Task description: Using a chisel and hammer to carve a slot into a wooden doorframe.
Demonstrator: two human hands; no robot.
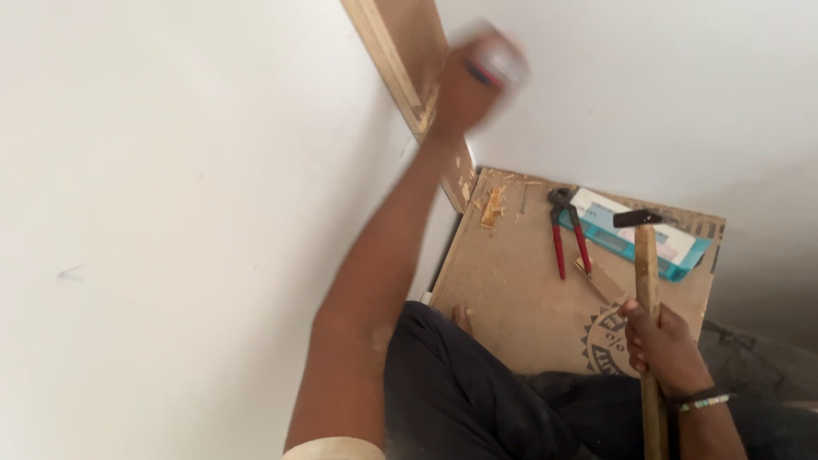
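My left hand (pixel 467 85) is raised high against a wooden frame piece (pixel 400 51) that leans along the white wall. It grips a small blurred object, white and grey with a red mark; I cannot tell what it is. My right hand (pixel 663 341) is low at the right, closed around the wooden handle of a hammer (pixel 646 255) whose dark head points up over the board.
A brown fibreboard sheet (pixel 520 290) lies on the floor with wood splinters near its far corner. Red-handled pincers (pixel 564 230) and a white and teal box (pixel 635 234) rest on it. My dark trousers and a bare foot (pixel 463 319) are below.
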